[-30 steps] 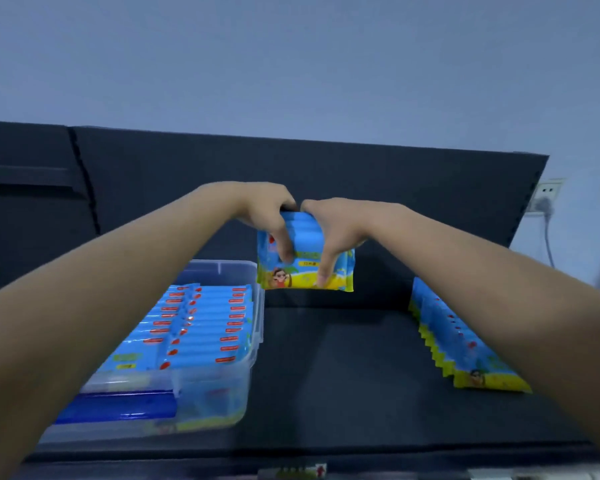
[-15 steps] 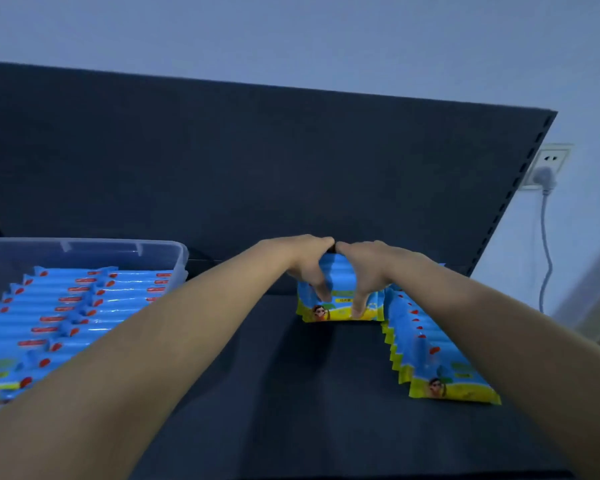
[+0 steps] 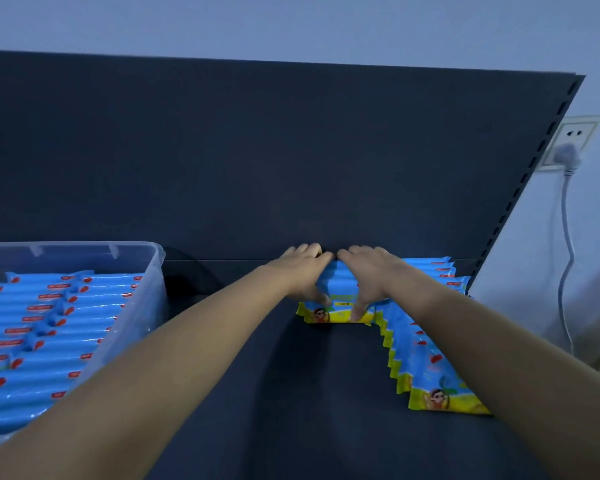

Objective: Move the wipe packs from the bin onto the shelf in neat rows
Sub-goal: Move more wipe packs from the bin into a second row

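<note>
2 bare hands [image 3: 300,271] [image 3: 371,275]; 1 clear plastic bin [image 3: 153,271] holding 2 columns of blue wipe packs [image 3: 59,327], too many to count; 1 row of blue-and-yellow wipe packs [image 3: 426,344] on 1 dark shelf [image 3: 291,410]; 1 white wall socket [image 3: 574,140] with 1 plug.

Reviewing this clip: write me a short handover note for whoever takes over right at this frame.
Hands: left hand and right hand together grip a small stack of packs, set upright at the back of the shelf.
Position: the stack sits just left of the finished row along the right side.
Done: one row placed; a second one started.
Left: release the stack, square it up, then carry on from the bin, which holds many packs.
</note>
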